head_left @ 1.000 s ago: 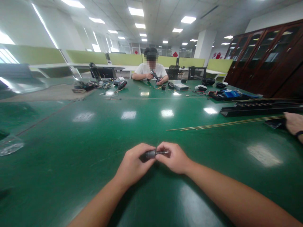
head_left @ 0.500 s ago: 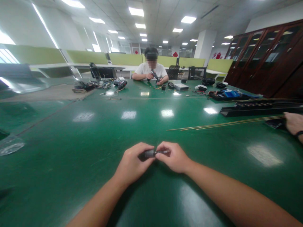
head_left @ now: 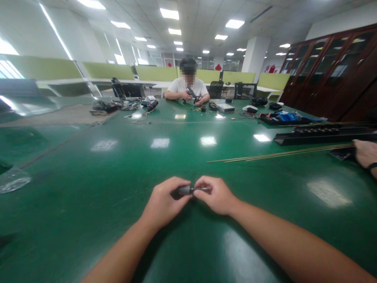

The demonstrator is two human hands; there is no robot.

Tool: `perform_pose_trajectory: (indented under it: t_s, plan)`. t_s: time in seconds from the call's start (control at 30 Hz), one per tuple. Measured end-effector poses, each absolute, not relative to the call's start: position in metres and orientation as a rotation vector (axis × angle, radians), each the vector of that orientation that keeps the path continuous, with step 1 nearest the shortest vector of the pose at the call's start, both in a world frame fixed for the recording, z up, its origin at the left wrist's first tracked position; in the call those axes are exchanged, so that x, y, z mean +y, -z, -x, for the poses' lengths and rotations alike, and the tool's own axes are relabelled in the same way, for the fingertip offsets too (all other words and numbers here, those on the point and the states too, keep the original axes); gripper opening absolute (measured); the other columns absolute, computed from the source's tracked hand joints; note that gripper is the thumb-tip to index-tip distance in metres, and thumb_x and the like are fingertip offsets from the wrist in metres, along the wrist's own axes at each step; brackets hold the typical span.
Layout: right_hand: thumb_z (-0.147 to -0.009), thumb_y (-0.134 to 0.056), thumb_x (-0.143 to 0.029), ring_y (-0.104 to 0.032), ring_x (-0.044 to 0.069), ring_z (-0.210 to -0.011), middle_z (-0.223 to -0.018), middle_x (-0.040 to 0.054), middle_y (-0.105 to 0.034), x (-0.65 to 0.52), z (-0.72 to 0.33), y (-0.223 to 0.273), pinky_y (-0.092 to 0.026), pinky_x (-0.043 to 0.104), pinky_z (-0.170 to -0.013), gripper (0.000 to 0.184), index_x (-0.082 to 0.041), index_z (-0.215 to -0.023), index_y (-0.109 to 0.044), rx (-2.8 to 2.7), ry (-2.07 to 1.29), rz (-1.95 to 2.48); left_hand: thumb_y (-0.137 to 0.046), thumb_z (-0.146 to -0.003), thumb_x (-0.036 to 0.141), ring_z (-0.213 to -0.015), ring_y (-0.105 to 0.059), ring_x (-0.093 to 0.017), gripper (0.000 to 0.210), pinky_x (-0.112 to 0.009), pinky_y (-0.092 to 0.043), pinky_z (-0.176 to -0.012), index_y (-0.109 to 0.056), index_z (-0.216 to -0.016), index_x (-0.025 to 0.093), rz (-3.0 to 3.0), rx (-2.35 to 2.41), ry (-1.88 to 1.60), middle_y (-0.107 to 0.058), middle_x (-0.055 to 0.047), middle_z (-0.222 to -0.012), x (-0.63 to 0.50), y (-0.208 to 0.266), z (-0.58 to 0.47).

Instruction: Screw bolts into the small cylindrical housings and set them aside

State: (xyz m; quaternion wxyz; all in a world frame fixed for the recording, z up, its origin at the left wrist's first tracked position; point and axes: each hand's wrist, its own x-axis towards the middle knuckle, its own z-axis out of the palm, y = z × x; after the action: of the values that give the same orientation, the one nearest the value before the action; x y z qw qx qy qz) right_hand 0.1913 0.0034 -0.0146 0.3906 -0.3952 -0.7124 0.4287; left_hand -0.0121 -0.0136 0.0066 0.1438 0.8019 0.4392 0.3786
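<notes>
Dark cylinder [head_left: 184, 190], front and centre at a glossy green table [head_left: 118, 169]: the left hand [head_left: 163, 199] clamps thumb and fingers around it as the right hand [head_left: 217, 196] pinches its slim metal shaft [head_left: 199, 189]. The step appears to be handling the shaft at the joint; a next move would call for steady alignment. Ceiling lights [head_left: 235, 24] glint off the tabletop; opposite sits a co-worker [head_left: 176, 87] before lime-green partitions [head_left: 108, 71].

Head-worn view, forward and down across green table [head_left: 176, 163]
</notes>
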Motion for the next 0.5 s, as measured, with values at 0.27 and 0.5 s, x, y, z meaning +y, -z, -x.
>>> perform_pose_trajectory:
  t_s: [0.27, 0.5]
  plan:
    - [-0.082, -0.065, -0.026, -0.063, 0.015, -0.074, -0.084, 0.0016, -0.068, 0.0035, -0.1908, 0.0172, -0.051, 0.026, -0.072, 0.010, -0.017, -0.087, -0.066, -1.797, -1.099, 1.005, -0.072, -0.081, 0.026, -0.086, -0.067, -0.017, 0.017, -0.026, -0.052, -0.078, -0.071, -0.098, 0.023, -2.301, 1.263, -1.099, -0.072, -0.002, -0.095, -0.0123, -0.0057, 0.0147]
    - [-0.083, -0.065, -0.027, -0.059, 0.013, -0.067, -0.080, 0.0002, -0.067, 0.0046, -0.1904, 0.0188, -0.045, 0.023, -0.064, 0.012, -0.017, -0.089, -0.067, -1.824, -1.065, 1.030, -0.073, -0.081, 0.025, -0.087, -0.067, -0.016, 0.018, -0.025, -0.051, -0.079, -0.071, -0.098, 0.024, -2.294, 1.260, -1.092, -0.073, -0.001, -0.095, -0.0110, -0.0046, 0.0166]
